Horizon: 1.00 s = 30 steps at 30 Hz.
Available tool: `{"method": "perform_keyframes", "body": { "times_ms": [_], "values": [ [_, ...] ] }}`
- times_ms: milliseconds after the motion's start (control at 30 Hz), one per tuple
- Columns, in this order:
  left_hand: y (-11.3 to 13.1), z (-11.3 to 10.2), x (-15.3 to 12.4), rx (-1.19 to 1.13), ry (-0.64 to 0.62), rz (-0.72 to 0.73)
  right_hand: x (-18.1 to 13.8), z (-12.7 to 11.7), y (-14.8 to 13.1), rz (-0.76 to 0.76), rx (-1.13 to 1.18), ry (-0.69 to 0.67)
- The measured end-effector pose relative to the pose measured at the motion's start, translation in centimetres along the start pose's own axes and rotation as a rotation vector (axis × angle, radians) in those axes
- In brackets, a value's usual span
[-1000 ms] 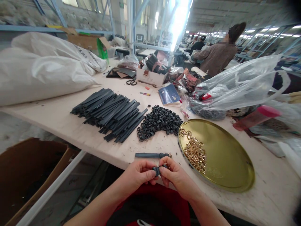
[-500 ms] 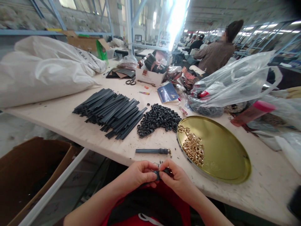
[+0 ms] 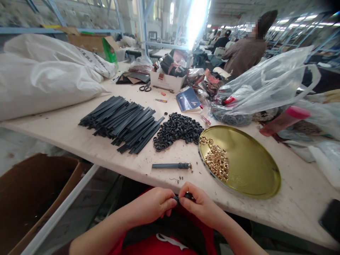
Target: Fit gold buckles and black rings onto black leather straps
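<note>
Just off the table's front edge, my left hand (image 3: 160, 202) and my right hand (image 3: 195, 202) meet, both closed on a dark leather strap (image 3: 176, 199). Most of this strap is hidden by my fingers; a bit of gold metal shows by my right hand. Beyond them a buckled strap (image 3: 171, 165) lies flat, its gold buckle to the right. Farther back are a heap of small black loops (image 3: 180, 130) and a pile of dark strips (image 3: 123, 122). To the right, a round gold tray (image 3: 252, 166) carries many small gold buckles (image 3: 217, 161).
A white sack (image 3: 50, 81) covers the table's left end. Scissors (image 3: 145, 87), a blue booklet (image 3: 188, 100) and a white box (image 3: 167, 82) stand at the back. Plastic bags (image 3: 262, 88) and a pink-lidded bottle (image 3: 285, 120) lie right. A cardboard box (image 3: 63, 170) stands below left. A person (image 3: 247, 49) is in the background.
My view has tilted down slightly, so the table's things sit higher. Both hands are a little farther from the buckled strap and still grip the strap between them.
</note>
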State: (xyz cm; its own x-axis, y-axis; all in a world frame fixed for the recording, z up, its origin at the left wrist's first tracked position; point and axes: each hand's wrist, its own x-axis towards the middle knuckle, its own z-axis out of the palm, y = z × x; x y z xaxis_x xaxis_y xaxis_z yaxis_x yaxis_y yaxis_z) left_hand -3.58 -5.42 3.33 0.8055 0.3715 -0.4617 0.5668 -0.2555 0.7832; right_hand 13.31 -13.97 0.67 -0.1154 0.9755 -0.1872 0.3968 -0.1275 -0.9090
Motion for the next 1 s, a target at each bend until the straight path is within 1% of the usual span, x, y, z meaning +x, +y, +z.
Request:
{"method": "perform_keyframes", "body": {
  "times_ms": [67,167,233,333,433,533,633,733,867,933,1000],
  "values": [
    [0.1,-0.1,0.0,0.078,0.041,0.026,0.0,0.4,0.4,-0.031,-0.048,0.058],
    [0.3,-0.5,-0.3,0.143,0.087,0.029,0.1,0.8,0.6,-0.141,-0.178,0.137],
    [0.4,-0.7,-0.5,0.135,0.07,-0.006,0.0,1.0,0.5,-0.203,-0.26,0.157],
    [0.7,-0.7,-0.7,0.134,0.034,-0.048,-0.1,1.2,0.3,-0.242,-0.34,0.137],
    [1.1,-0.4,-0.4,0.196,0.023,-0.059,-0.2,1.3,0.4,-0.245,-0.375,0.113],
    [1.2,-0.1,0.1,0.214,0.038,-0.05,-0.3,1.3,0.8,-0.214,-0.343,0.132],
    [0.7,-0.1,0.3,0.208,0.089,0.034,-0.3,1.0,1.2,-0.184,-0.282,0.134],
    [0.4,-0.4,0.1,0.214,0.119,0.094,-0.5,0.7,1.4,-0.194,-0.336,0.129],
    [0.7,-0.5,0.4,0.212,0.124,0.097,-0.1,1.0,1.3,-0.261,-0.374,0.174],
    [0.8,-0.5,1.2,0.237,0.135,0.095,0.7,1.1,1.4,-0.271,-0.359,0.208],
    [0.7,-0.8,2.4,0.28,0.175,0.116,2.0,0.8,1.4,-0.241,-0.36,0.258]
  ]
}}
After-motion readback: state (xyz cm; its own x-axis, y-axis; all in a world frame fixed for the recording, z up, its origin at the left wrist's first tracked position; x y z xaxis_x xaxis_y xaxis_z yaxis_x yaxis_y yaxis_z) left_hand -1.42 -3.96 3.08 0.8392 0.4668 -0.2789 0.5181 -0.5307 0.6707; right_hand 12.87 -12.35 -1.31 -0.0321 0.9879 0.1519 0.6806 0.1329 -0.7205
